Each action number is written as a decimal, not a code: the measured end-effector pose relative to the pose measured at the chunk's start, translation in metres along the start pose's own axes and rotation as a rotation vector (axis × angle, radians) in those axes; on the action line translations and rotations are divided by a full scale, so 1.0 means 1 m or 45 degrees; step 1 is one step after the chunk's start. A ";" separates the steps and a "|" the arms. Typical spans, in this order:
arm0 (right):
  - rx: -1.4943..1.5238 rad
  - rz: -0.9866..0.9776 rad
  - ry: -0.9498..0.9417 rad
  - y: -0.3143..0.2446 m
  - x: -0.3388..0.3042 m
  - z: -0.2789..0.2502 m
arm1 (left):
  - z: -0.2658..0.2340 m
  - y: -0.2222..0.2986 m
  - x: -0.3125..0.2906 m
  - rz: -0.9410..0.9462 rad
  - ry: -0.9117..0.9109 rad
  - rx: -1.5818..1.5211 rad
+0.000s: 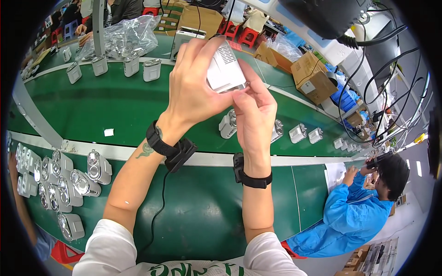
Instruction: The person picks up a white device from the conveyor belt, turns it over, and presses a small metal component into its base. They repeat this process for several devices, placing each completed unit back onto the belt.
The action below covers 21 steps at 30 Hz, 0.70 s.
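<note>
Above the green conveyor belt [115, 106] I hold up a white boxy plastic unit [224, 69] with rows of vent slots on one face. My left hand [191, 85] wraps round its left side, fingers over the top. Against its lower right side, my right hand [253, 103] grips with the thumb and fingers near a small shiny part at the corner. Beyond and below my right hand, similar white units with clear, shiny tops stand on the belt, one of them a white unit [228, 125] just left of my wrist. What the right fingertips press is partly hidden.
Several white units with round lenses [69, 184] crowd the left of the near green bench [198, 216]. More units [131, 65] line the belt's far side. A metal post [39, 110] rises at left. Black cables [368, 92] hang at upper right. A co-worker in blue [354, 211] sits at right.
</note>
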State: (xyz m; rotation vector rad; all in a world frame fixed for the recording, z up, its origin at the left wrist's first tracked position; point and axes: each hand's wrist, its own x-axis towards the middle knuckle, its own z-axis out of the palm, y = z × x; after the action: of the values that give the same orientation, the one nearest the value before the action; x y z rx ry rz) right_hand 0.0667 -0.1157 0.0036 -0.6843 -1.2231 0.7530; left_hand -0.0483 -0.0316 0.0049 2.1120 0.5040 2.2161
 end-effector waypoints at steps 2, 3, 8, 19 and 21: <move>0.023 -0.005 0.016 -0.002 0.000 0.003 | 0.000 0.000 0.001 0.032 0.018 0.006; 0.051 -0.007 0.034 -0.003 0.000 0.006 | -0.001 0.000 0.001 0.062 0.032 0.015; 0.094 -0.018 0.042 -0.004 -0.002 0.012 | -0.003 -0.002 -0.001 0.128 0.051 0.012; 0.091 0.026 0.039 -0.004 -0.005 0.016 | -0.012 0.002 0.002 -0.011 -0.010 0.020; 0.118 0.016 0.048 -0.006 -0.006 0.018 | -0.014 0.004 0.003 -0.079 -0.067 0.038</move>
State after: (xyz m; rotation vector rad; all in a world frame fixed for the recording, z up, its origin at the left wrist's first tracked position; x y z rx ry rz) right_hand 0.0489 -0.1224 0.0088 -0.6277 -1.1434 0.7990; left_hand -0.0615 -0.0377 0.0088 2.1319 0.5942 2.1273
